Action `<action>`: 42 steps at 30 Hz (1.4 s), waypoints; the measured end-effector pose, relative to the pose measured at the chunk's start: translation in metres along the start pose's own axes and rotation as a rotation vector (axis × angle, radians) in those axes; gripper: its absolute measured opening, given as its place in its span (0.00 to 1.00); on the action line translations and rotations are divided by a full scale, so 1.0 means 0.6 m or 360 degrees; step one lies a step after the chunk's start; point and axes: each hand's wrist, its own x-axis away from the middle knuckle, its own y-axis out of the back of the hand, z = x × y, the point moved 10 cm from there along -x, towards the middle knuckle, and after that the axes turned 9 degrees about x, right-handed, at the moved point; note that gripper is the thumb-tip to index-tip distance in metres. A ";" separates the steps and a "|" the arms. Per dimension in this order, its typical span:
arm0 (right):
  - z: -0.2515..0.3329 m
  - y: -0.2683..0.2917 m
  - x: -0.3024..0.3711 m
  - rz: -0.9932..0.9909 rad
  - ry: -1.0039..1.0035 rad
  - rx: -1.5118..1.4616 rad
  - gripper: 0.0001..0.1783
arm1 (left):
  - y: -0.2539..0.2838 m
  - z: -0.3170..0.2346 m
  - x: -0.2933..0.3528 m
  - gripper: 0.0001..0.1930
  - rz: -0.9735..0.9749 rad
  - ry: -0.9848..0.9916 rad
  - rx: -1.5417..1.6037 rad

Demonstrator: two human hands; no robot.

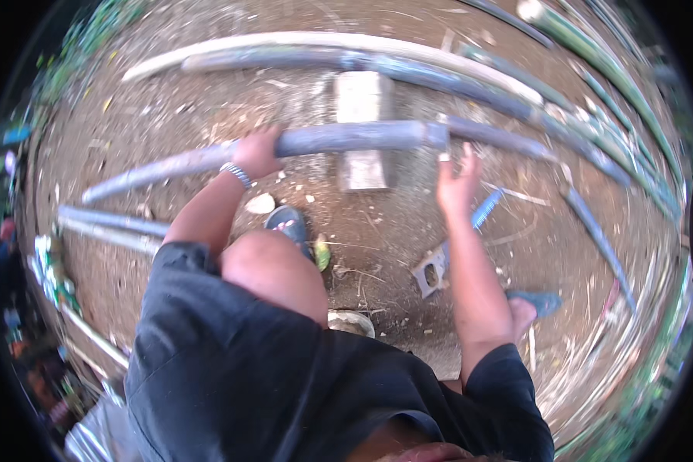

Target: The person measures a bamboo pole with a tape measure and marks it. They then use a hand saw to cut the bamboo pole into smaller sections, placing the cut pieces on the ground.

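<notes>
My left hand is wrapped round a greyish bamboo pole that lies crosswise over a pale block. A beaded bracelet circles that wrist. Just below the pole's right end, my right hand has its fingers apart and holds nothing; whether a fingertip touches the pole I cannot tell. Another bamboo piece extends rightward from near that end. On the ground, partly hidden by my right forearm, is what looks like a handsaw with a grey handle and a blue blade.
Beyond the block lie a long pale pole and a dark one. Green bamboo lies at far right, a thin stick nearer. Two thin poles are at left. My sandalled feet stand on littered dirt.
</notes>
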 end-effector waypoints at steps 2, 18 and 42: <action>-0.082 -0.017 -0.068 0.0312 -0.0264 -0.0358 0.31 | -0.016 -0.066 -0.006 0.41 -0.0190 -0.0162 0.0129; 0.080 -0.067 0.110 0.0988 0.0085 -0.0263 0.15 | -0.078 0.129 0.089 0.28 -0.0038 0.0013 -0.0035; -0.300 0.089 -0.099 -0.0094 -0.0410 0.0003 0.25 | -0.245 0.454 0.043 0.25 -0.0187 0.0699 0.0387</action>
